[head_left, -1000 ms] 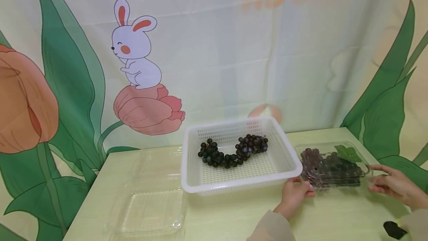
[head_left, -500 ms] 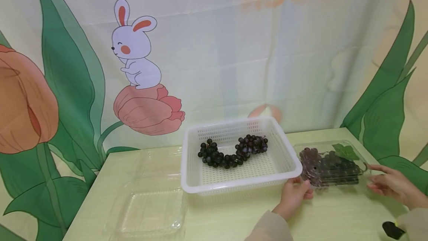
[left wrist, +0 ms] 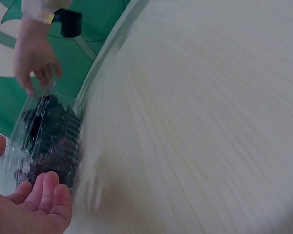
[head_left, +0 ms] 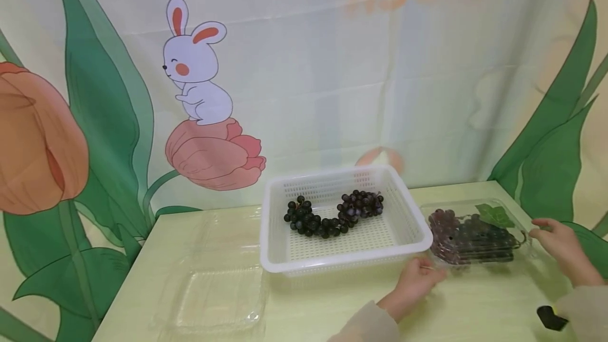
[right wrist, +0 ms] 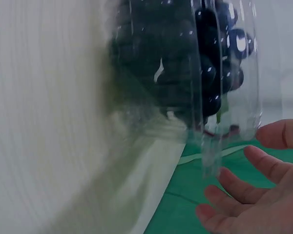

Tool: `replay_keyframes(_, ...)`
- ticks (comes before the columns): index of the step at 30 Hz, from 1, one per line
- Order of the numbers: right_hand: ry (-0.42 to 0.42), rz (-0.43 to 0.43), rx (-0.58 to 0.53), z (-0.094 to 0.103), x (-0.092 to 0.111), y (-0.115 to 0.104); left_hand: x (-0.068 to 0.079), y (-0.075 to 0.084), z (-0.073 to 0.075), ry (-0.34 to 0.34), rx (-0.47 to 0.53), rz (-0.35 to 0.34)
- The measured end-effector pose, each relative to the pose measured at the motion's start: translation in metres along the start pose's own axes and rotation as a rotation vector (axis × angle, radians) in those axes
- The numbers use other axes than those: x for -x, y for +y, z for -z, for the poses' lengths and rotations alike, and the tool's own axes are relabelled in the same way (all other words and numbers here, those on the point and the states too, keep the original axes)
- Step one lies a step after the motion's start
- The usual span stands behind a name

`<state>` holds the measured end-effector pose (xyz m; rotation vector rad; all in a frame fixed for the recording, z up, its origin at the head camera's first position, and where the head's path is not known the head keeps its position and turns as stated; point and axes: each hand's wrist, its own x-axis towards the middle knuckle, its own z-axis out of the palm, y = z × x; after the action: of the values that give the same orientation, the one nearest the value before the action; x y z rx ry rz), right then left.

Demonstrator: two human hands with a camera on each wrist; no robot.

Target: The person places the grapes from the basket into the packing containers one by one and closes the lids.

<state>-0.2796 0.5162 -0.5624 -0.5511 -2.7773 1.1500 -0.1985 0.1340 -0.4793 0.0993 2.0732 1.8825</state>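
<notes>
A clear lidded plastic box stands on the table's right side, with dark and reddish grapes and a green leaf inside. My left hand is just off its front left corner; in the left wrist view its fingers are loosely bent with nothing in them. At the box's right end is my right hand. The right wrist view shows its thumb right at the box's edge and the other fingers spread, loosely bent, beside the rim.
A white slotted basket with dark grapes stands left of the box. Farther left lies an opened clear clamshell box. A printed cloth hangs behind the table.
My left hand has drawn back slightly from the box's corner. My right hand has loosened and lifted a little at the right end. The box has hardly moved.
</notes>
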Motion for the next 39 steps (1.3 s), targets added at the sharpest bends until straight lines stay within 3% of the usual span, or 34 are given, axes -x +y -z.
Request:
replay_keyframes(3,-0.064,0.038,0.040,0.008,0.023,-0.042,0.008,0.004,0.005,-0.052,-0.099,0.012)
replay_keyframes(6,-0.147,0.083,0.049,0.021,0.067,-0.105,0.017,0.009,0.011,-0.119,-0.179,0.028)
replay_keyframes(10,-0.149,0.161,0.059,0.021,0.102,-0.158,0.028,0.016,0.021,-0.186,-0.220,0.009)
replay_keyframes(14,-0.128,0.222,0.091,0.014,0.104,-0.172,0.038,0.021,0.035,-0.242,-0.239,-0.059)
replay_keyframes(16,-0.130,0.247,0.090,0.011,0.105,-0.179,0.043,0.022,0.042,-0.251,-0.291,-0.132)
replay_keyframes(24,-0.107,0.322,0.084,-0.004,0.105,-0.198,0.056,0.029,0.070,-0.194,-0.783,-0.640)
replay_keyframes(27,-0.115,0.353,0.072,-0.008,0.106,-0.205,0.059,0.032,0.079,-0.148,-0.905,-0.760)
replay_keyframes(34,-0.114,0.546,0.042,-0.019,0.107,-0.222,0.061,0.033,0.098,-0.055,-1.027,-0.905)
replay_keyframes(39,-0.174,0.581,0.022,-0.028,0.105,-0.235,0.062,0.035,0.113,-0.045,-1.012,-0.920)
